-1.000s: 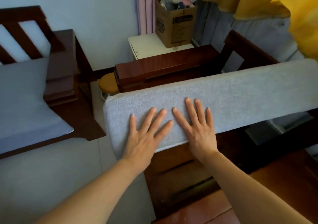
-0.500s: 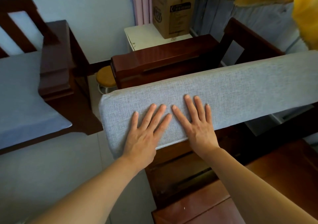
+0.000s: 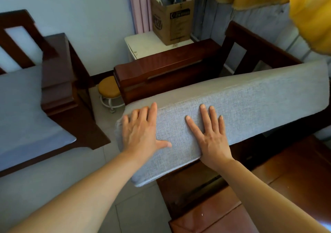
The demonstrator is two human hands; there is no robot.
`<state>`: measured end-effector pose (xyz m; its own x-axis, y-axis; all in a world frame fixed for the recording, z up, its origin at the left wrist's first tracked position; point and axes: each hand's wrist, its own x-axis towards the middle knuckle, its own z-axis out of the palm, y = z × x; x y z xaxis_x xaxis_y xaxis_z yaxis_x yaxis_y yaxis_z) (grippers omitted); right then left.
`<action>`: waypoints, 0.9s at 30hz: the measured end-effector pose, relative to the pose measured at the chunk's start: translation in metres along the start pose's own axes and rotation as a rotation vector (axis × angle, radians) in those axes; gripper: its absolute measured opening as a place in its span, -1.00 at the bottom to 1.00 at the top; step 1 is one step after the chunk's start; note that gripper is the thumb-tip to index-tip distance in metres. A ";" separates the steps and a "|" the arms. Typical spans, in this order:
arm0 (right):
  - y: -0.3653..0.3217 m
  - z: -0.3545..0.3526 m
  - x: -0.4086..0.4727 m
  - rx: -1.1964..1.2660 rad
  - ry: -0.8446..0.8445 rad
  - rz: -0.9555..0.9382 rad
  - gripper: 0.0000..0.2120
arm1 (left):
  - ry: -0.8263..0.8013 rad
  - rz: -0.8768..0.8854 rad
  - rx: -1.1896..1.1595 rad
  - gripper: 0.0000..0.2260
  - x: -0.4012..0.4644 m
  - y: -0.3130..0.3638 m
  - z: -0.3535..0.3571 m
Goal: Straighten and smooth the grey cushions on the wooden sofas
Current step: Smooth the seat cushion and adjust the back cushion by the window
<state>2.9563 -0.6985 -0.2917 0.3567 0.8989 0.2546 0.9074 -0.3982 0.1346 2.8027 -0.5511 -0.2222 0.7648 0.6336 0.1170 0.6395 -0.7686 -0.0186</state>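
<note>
A long grey cushion (image 3: pixel 250 107) stands tilted on its edge across the dark wooden sofa (image 3: pixel 166 71) on the right, its near end jutting past the sofa's front over the floor. My left hand (image 3: pixel 141 132) lies flat on the cushion's near end, fingers reaching over its top edge. My right hand (image 3: pixel 211 136) presses flat on the cushion's face, fingers spread and straight. On the left, a second wooden sofa (image 3: pixel 59 82) carries another grey cushion (image 3: pixel 19 118) lying flat on its seat.
A small round yellow stool (image 3: pixel 109 89) stands on the tiled floor between the two sofas. Behind the right sofa's armrest is a white side table (image 3: pixel 143 44) bearing a cardboard box (image 3: pixel 172 21) of soft toys. Yellow curtain (image 3: pixel 304 8) hangs at the upper right.
The cushion has tipped away so its top face now shows. My left hand has slid left toward the cushion's end and up over its top edge; my right hand stays flat.
</note>
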 end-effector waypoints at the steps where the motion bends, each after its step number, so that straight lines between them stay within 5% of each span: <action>1: 0.000 0.000 -0.001 0.007 -0.001 -0.003 0.35 | 0.000 0.000 0.000 0.09 0.001 0.000 0.000; 10: -0.002 -0.022 0.006 0.096 -0.331 0.034 0.50 | 0.152 -0.041 -0.035 -0.03 -0.008 -0.012 0.018; 16: -0.012 -0.016 0.000 0.075 -0.324 0.160 0.43 | 0.071 -0.265 -0.286 -0.08 -0.031 -0.018 0.018; 27: -0.036 -0.017 -0.015 0.133 -0.385 0.277 0.29 | 0.050 -0.199 -0.358 -0.14 -0.042 -0.022 0.028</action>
<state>2.9146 -0.7006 -0.2846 0.6219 0.7751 -0.1121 0.7786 -0.6273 -0.0178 2.7592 -0.5586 -0.2545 0.6188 0.7744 0.1320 0.7000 -0.6198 0.3548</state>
